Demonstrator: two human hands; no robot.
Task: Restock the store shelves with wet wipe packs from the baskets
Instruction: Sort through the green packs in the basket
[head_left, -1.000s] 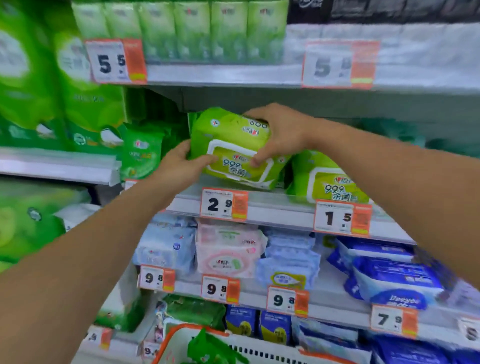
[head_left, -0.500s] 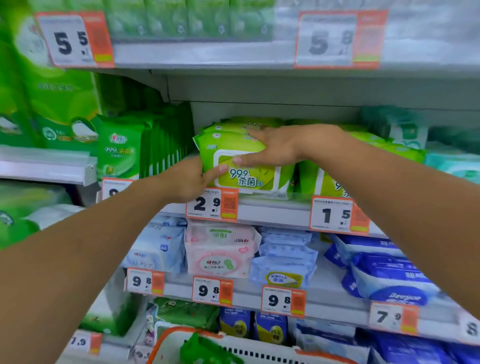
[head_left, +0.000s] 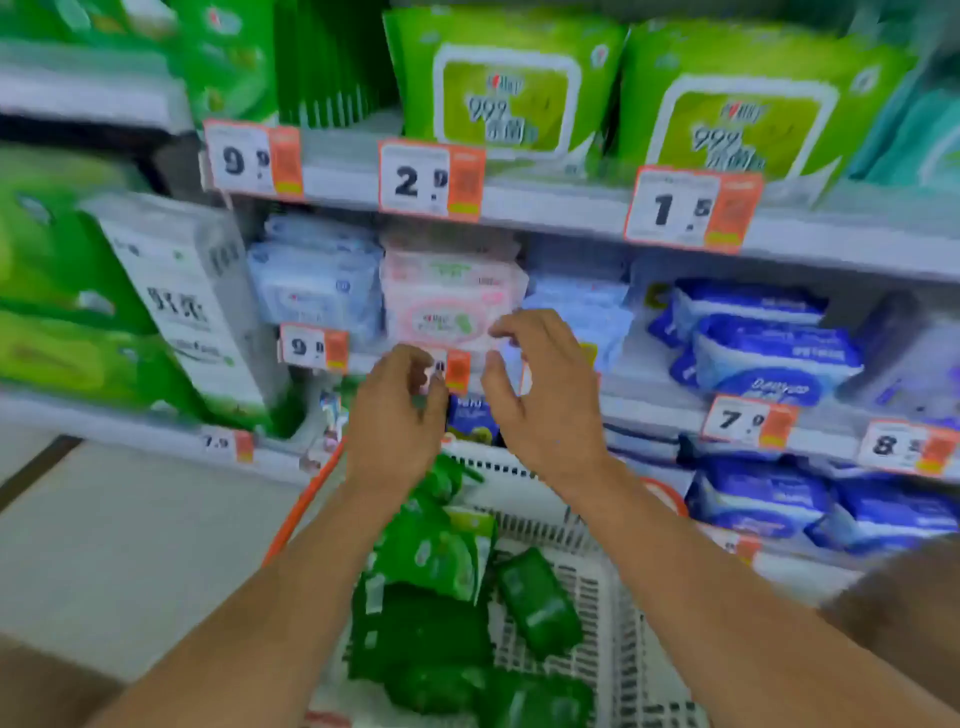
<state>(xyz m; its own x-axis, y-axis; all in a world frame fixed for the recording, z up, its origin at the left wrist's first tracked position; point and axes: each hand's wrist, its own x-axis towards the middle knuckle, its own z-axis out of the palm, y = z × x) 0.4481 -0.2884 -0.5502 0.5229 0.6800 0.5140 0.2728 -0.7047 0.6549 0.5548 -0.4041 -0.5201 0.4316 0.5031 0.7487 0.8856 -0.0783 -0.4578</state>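
Note:
A lime-green wet wipe pack (head_left: 506, 96) stands on the upper shelf above the 2.9 price tag, with a matching pack (head_left: 748, 111) to its right. Both my hands hover empty, fingers apart, in front of the middle shelf and above the basket. My left hand (head_left: 397, 415) is beside my right hand (head_left: 540, 395), a small gap between them. Below them a white basket with an orange rim (head_left: 597, 597) holds several dark green wet wipe packs (head_left: 441, 597).
Shelf edges carry orange-and-white price tags (head_left: 431, 179). Pink (head_left: 452, 306) and pale blue packs fill the middle shelf, dark blue packs (head_left: 769, 348) lie to the right. Large green and white packages (head_left: 182, 296) stack at the left. Pale floor (head_left: 130, 545) shows at lower left.
Both hands have let go of the lime-green pack, which now stands on the upper shelf. The hands dropped down toward the basket and my view tilted downward.

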